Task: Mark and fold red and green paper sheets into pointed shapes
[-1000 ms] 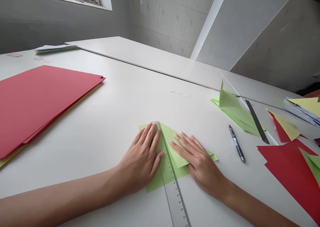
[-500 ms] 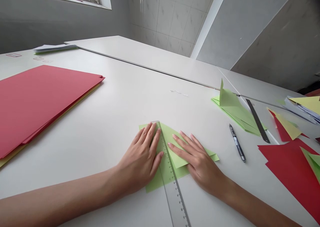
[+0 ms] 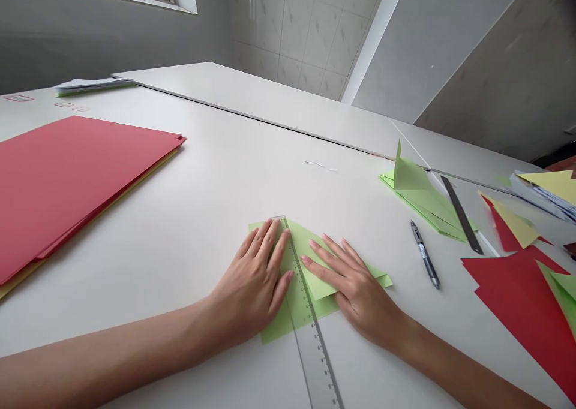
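A sheet of light green paper lies on the white table, its right part folded over into a flap. Across it runs a clear plastic ruler, slanting from the paper's top edge down toward me. My left hand rests flat on the ruler and the paper's left part, fingers stretched out. On the folded flap to the right of the ruler, my right hand lies with its fingers spread. Some of the paper is hidden beneath both hands.
Red and yellow sheets are stacked at left. To the right lie a pen, folded green paper, a dark metal ruler and red paper. A paper stack sits far left.
The view has shifted very slightly. Both hands, the ruler and the green paper keep the same arrangement.
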A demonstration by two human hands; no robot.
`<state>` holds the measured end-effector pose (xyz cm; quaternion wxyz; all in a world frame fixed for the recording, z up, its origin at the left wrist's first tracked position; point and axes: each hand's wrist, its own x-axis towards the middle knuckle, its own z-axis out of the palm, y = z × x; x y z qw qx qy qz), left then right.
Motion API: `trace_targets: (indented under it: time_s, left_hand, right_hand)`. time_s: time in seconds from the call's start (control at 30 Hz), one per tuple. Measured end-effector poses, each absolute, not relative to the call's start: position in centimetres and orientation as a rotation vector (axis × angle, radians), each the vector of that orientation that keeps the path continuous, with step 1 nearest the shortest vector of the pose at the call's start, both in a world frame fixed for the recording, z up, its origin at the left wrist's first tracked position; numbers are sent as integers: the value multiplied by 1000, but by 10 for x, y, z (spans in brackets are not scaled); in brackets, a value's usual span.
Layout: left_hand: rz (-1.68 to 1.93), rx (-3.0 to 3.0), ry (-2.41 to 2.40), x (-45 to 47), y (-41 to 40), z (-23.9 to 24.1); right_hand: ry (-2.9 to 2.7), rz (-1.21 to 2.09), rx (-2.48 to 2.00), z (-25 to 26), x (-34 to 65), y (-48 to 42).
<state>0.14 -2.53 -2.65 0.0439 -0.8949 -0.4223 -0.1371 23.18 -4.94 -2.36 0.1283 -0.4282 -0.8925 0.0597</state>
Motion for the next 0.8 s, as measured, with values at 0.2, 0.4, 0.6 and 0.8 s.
trace_targets:
  time_s: [0.2, 0.4, 0.6, 0.8]
  left_hand:
    - [-479, -2807, -1272, 1, -24, -21]
    - [-521, -2838, -1279, 2, -23, -22]
    - [-516, -2851, -1272, 1, -23, -19]
    - [-504, -2864, -1275, 3, -21, -19]
  right_hand:
    - [-2588, 220, -1247, -21, 232, -49]
    - [-2612, 294, -1254, -16, 235, -48]
    - [-2669, 363, -1290, -1, 241, -48]
    - [-2527, 288, -1392, -3, 243, -42]
